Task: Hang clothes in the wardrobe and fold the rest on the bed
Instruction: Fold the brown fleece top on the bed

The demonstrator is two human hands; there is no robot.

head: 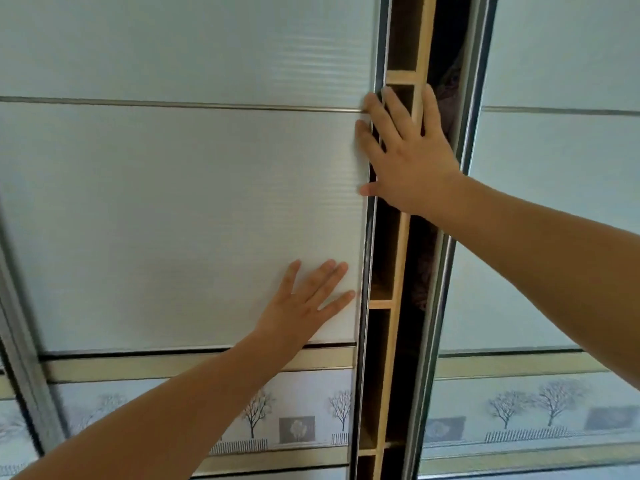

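Two open palms pressed flat to the left sliding door of the wardrobe: right hand across its right edge, nearest the tall upright gap; left hand lower, just inside that edge.

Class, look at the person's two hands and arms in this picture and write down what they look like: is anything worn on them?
The left hand and the right hand are both bare: no gloves, rings or bracelets show. Neither wrist carries a watch or band, and no sleeve shows anywhere up to the picture's edge.
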